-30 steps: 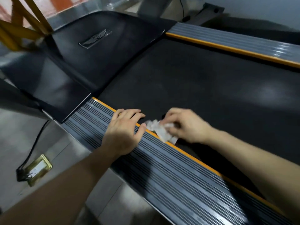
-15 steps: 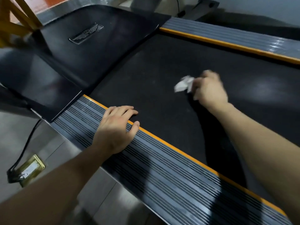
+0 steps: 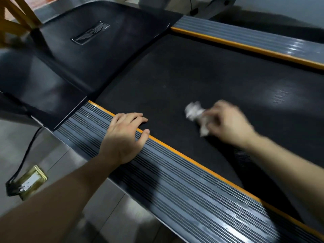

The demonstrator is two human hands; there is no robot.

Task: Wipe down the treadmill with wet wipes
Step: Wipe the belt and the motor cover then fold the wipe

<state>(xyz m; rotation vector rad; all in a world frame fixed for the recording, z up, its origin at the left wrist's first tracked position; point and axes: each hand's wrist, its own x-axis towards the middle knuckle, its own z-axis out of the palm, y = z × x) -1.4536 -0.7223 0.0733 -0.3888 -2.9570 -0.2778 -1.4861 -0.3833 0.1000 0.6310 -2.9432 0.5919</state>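
The treadmill's black running belt (image 3: 201, 76) fills the middle of the head view, with ribbed grey side rails edged in orange on both sides. My right hand (image 3: 228, 122), blurred by motion, is shut on a crumpled white wet wipe (image 3: 195, 113) and presses it on the belt near the closer rail. My left hand (image 3: 124, 137) lies flat and open on the near side rail (image 3: 175, 181), fingertips reaching over the orange strip onto the belt.
The black motor cover (image 3: 105, 44) with a winged emblem (image 3: 90, 33) lies at the belt's far left end. A brass floor socket (image 3: 29, 181) with a black cable (image 3: 28, 151) sits on the grey floor at lower left. Yellow frame bars (image 3: 15, 16) stand top left.
My right hand swept the wipe from the near rail out across the belt, then back toward the near rail. My left hand stayed planted on the rail.
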